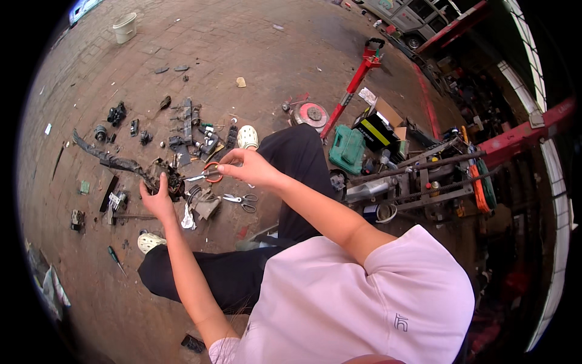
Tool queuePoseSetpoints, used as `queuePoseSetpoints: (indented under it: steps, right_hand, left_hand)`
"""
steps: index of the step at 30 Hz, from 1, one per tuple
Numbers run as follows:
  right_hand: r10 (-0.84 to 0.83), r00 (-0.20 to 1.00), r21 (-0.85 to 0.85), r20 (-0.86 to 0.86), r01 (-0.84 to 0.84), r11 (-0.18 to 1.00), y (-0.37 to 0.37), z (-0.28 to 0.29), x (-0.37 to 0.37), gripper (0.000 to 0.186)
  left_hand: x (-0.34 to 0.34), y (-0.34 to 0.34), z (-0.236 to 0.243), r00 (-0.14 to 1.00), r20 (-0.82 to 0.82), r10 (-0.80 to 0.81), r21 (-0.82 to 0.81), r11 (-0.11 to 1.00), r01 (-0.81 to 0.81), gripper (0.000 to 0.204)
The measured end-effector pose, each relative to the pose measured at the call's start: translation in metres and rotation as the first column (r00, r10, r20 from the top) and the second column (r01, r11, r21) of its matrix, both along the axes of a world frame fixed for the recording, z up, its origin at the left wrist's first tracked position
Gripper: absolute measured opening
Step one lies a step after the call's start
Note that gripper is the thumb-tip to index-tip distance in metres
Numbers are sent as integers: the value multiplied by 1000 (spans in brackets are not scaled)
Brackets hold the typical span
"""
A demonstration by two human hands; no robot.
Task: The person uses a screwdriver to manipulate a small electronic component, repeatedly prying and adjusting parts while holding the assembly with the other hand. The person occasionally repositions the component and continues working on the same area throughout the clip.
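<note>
My left hand (159,198) is closed around the near end of a dark wiring harness (115,161), its thumb and fingers on either side of the bundle. From there the harness trails off to the far left along the ground. Between thumb and fingers, my right hand (254,170) holds orange-handled scissors (209,176) by one handle loop. Their blades point left, close to the tangled wires by my left hand. A second pair of scissors (241,202) with grey handles lies on the ground just below my right hand.
Loose car parts (193,124) and a screwdriver (115,258) lie scattered over the brick ground. To the right are a red-handled jack (356,82), a green tool case (347,150), a red disc (310,114) and piled metal bars (418,164). A white bucket (125,29) stands far left.
</note>
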State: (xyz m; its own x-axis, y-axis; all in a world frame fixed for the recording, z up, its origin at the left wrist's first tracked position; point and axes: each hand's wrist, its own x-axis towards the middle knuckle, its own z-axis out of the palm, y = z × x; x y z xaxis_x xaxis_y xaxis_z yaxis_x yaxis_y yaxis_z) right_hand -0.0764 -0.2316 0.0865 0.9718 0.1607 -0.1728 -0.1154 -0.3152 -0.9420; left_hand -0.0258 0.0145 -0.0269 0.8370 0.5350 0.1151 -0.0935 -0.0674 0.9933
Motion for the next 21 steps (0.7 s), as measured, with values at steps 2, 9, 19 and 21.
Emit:
queuePoseSetpoints:
  steps: [2,9,19,21]
  right_hand:
    - [-161,967,126,-200,188,974,2,-1,-3,33]
    - [25,1000,-95,-17,-27,995,-1,-20,-27,37]
    - [376,921,-727,98,-192,659,-5,-45,-37,26]
    - [366,915,-767,171,-109,632,0,-45,-36,24]
  left_hand:
    - [-4,-4,9,1000,2,19,-25,1000,-19,60]
    - [-12,4,-7,997,-2,80,173,982,-78,55]
    - [-15,-13,6,997,-28,78,194,978,-71,71]
    - [-14,-13,12,997,-20,69,209,976,-63,72]
